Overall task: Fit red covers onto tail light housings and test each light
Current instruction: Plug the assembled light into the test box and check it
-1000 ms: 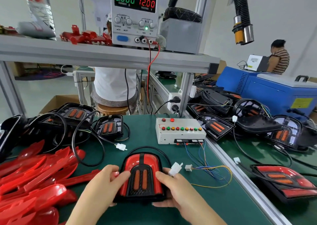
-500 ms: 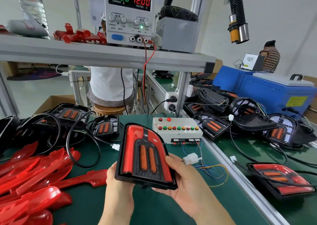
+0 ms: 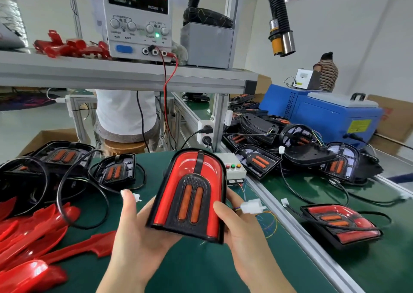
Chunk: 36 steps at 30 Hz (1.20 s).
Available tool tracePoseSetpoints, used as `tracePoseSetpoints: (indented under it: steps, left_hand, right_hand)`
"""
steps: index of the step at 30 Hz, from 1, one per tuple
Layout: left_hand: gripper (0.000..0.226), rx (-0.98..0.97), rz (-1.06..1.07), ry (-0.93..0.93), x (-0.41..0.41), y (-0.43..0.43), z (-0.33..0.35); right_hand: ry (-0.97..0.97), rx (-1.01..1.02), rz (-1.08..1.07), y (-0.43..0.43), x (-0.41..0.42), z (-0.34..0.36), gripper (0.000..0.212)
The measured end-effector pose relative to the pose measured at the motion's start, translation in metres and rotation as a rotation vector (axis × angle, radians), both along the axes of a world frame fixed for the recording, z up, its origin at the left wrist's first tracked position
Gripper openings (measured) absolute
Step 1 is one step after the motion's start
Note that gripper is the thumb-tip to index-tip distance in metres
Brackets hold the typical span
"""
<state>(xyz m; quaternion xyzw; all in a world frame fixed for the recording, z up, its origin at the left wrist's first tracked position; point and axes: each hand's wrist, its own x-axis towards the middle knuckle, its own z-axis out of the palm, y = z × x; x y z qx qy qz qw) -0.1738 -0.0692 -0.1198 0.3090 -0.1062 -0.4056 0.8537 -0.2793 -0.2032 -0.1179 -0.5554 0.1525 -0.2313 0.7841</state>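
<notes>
Aloft, left hand (image 3: 134,232), right hand (image 3: 242,230) hold tail light (image 3: 192,194).

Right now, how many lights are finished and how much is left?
One covered light lies finished-looking on the right. Another tail light, red cover on, rests on the left hand, gripped by the right hand; unlit, so testing remains. Bare housings and a red cover pile wait.

tail light (image 3: 190,194) centre | covers (image 3: 33,237) 8 o'clock | housings (image 3: 116,172) 10 | test box (image 3: 234,170) 1, behind tail light | power supply (image 3: 138,18) 12, on shelf (image 3: 111,76)
</notes>
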Motion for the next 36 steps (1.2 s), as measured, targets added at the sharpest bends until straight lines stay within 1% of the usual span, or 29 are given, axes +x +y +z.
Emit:
tracePoseSetpoints:
  steps: [1,2,3,4,5,7,10,12,18,20,22,25,27,29,32,34,36]
  left_hand:
    - [0.084,0.026,-0.063,-0.099,0.003,-0.002,0.003]
    - [0.072,0.029,-0.123,-0.174,0.005,-0.006,0.007]
    - [0.057,0.071,-0.154,-0.228,0.007,-0.013,0.009]
    - [0.047,0.106,-0.169,-0.274,0.009,-0.023,0.011]
    - [0.043,0.114,-0.177,-0.293,0.010,-0.034,0.013]
    - [0.039,0.115,-0.205,-0.299,0.012,-0.057,0.022]
    - [0.038,0.191,-0.268,-0.359,0.010,-0.097,0.037]
    - [0.031,0.244,-0.295,-0.408,0.009,-0.126,0.040]
    - [0.019,0.329,-0.367,-0.519,-0.006,-0.213,0.035]
    - [0.020,0.330,-0.358,-0.500,-0.015,-0.237,0.029]
    - [0.027,0.356,-0.335,-0.477,-0.024,-0.258,0.019]
    - [0.049,0.403,-0.308,-0.434,-0.036,-0.280,-0.001]
    - [0.065,0.418,-0.284,-0.461,-0.045,-0.287,-0.013]
    - [0.075,0.482,-0.223,-0.551,-0.051,-0.294,-0.024]
    - [0.075,0.534,-0.184,-0.639,-0.058,-0.302,-0.031]
    - [0.070,0.585,-0.188,-0.666,-0.060,-0.307,-0.031]
    - [0.058,0.624,-0.221,-0.642,-0.061,-0.311,-0.028]
  right_hand:
    - [-0.001,-0.014,-0.025,-0.004,-0.002,0.001,0.042]
    - [-0.004,-0.026,-0.051,-0.009,-0.003,0.002,0.042]
    - [-0.012,-0.032,-0.081,-0.014,-0.004,0.003,0.042]
    - [-0.028,-0.035,-0.118,-0.021,-0.005,0.005,0.042]
    - [-0.047,-0.035,-0.157,-0.027,-0.007,0.007,0.041]
    - [-0.075,-0.032,-0.230,-0.042,-0.011,0.011,0.038]
    - [-0.109,0.002,-0.321,-0.067,-0.021,0.015,0.033]
    - [-0.119,0.014,-0.398,-0.085,-0.028,0.017,0.030]
    - [-0.042,-0.005,-0.682,-0.142,-0.045,0.010,0.030]
    - [-0.016,0.013,-0.763,-0.159,-0.049,0.004,0.032]
    - [0.006,0.028,-0.834,-0.173,-0.052,-0.002,0.037]
    - [0.063,0.083,-0.929,-0.188,-0.052,-0.014,0.034]
    - [0.134,0.146,-0.981,-0.192,-0.048,-0.019,0.030]
    - [0.175,0.174,-1.009,-0.193,-0.042,-0.020,0.045]
    - [0.183,0.170,-1.011,-0.192,-0.036,-0.014,0.055]
    - [0.169,0.225,-0.963,-0.192,-0.037,-0.014,0.050]
    - [0.158,0.270,-0.920,-0.191,-0.041,-0.014,0.041]
